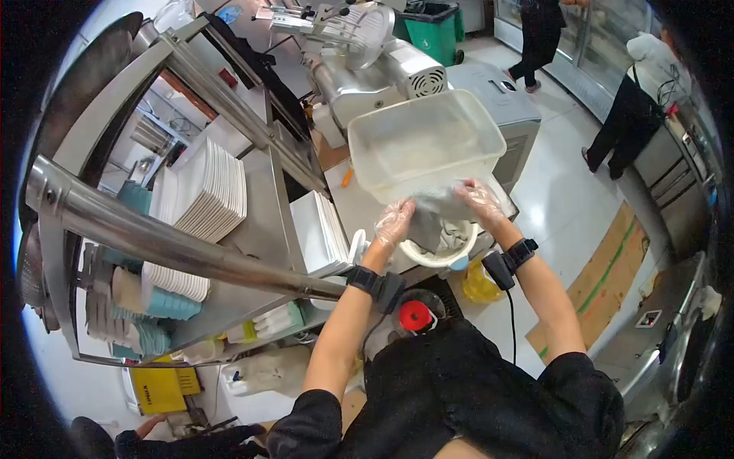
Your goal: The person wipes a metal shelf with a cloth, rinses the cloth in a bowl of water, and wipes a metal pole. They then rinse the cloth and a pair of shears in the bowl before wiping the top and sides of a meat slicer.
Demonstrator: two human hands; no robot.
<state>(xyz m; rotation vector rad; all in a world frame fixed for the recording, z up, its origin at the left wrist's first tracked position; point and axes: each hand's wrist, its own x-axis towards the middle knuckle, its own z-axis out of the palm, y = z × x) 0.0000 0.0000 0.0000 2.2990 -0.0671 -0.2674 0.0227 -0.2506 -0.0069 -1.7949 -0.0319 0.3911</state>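
My left hand (395,220) and my right hand (480,200) both wear clear plastic gloves. Between them they stretch a thin, floppy grey sheet (434,205), each pinching one side of it; its exact kind I cannot make out. Below it is a round cream bowl (433,262) holding similar grey, crumpled pieces (453,236). Just beyond my hands a translucent plastic tub (428,134) sits on the counter, its inside mostly pale and cloudy.
A metal slicing machine (382,76) stands behind the tub. On the left, a steel shelf (264,229) holds stacked white plates (202,191). A yellow-filled container (482,284) is below my right wrist. Two people (638,92) stand at the right; another person's arm shows at lower left.
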